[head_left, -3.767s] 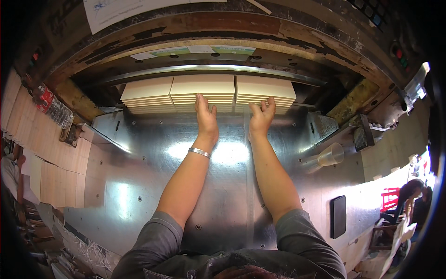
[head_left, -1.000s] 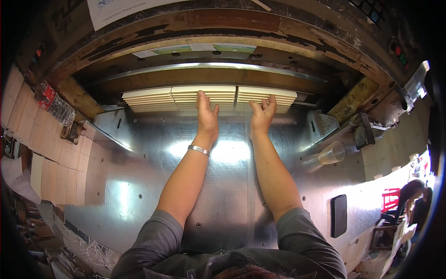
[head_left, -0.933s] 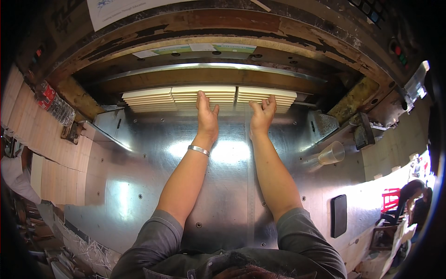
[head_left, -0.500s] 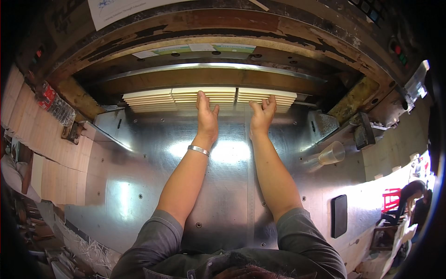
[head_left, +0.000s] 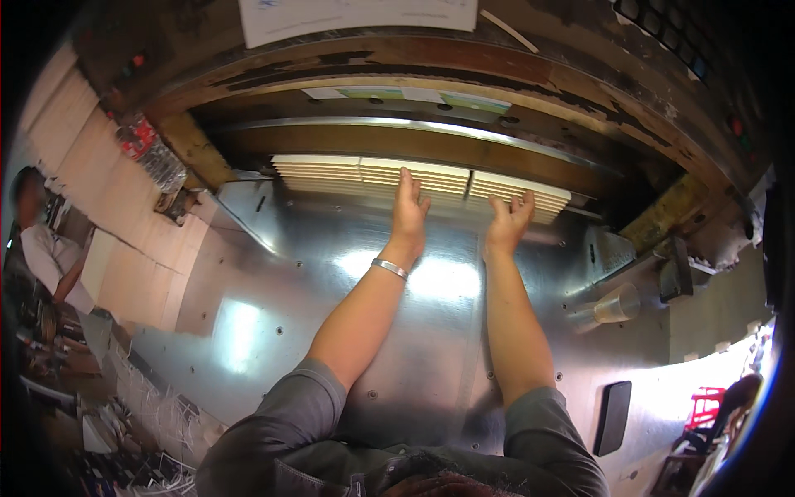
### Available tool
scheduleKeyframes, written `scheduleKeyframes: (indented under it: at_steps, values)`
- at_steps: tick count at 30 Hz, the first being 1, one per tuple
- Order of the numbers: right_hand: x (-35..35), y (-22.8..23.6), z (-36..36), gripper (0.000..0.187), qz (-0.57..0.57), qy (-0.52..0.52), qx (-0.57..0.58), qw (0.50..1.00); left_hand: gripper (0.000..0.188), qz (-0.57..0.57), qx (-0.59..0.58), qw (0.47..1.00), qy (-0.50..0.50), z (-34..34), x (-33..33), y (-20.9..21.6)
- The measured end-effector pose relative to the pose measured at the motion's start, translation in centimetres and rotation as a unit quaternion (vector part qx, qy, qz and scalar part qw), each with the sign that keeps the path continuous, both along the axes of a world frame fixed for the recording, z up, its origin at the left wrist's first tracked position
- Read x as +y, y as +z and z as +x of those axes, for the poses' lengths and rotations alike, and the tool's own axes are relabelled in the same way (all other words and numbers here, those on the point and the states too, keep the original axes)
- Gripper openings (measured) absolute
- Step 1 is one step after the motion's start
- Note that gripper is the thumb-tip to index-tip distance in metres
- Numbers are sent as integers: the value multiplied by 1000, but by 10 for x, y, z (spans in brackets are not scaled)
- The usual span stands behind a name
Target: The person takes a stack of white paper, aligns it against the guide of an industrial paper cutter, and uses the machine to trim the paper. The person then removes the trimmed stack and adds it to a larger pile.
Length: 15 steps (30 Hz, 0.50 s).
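Observation:
Three layered stacks of cream paper, a left one (head_left: pixel 316 176), a middle one (head_left: pixel 439 184) and a right one (head_left: pixel 542 195), lie side by side at the far end of a shiny metal table (head_left: pixel 331 286). A dark gap parts the middle and right stacks. My left hand (head_left: pixel 408 217), with a metal bracelet at the wrist, is open with its fingertips at the front of the middle stack. At the front of the right stack is my right hand (head_left: pixel 508 224), fingers spread and slightly bent. Neither hand grips anything. Whether the fingertips press on the paper is hard to tell.
A heavy machine beam (head_left: pixel 364 137) spans just behind the stacks. To the right are a clear plastic cup (head_left: pixel 617 305) and a black phone (head_left: pixel 613 418). On the left lie a plastic bottle (head_left: pixel 153 153) and pale boards; a person (head_left: pixel 54 248) is beyond them.
My view has swung left, so the scene sits further right, and a person now shows at the left edge. Both hands keep their places at the stacks.

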State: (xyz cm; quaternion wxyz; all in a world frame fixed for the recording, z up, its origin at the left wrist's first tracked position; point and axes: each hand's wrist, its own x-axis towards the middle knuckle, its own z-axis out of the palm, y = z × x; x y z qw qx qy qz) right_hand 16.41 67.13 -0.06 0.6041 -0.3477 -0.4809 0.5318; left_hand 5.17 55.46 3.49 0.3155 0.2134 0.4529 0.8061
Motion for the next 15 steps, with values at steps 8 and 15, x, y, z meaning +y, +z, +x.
scheduleKeyframes:
  at_steps: [8, 15]
  values:
    - [-5, 6, -2, 87, -4, -7, -18, 1000, 86, -9, -71, 969, 239, -89, -34, -6]
    - [-5, 5, -5, 86, 0, -23, -39, 999, 92, 55, -73, 969, 229, -144, -77, -8]
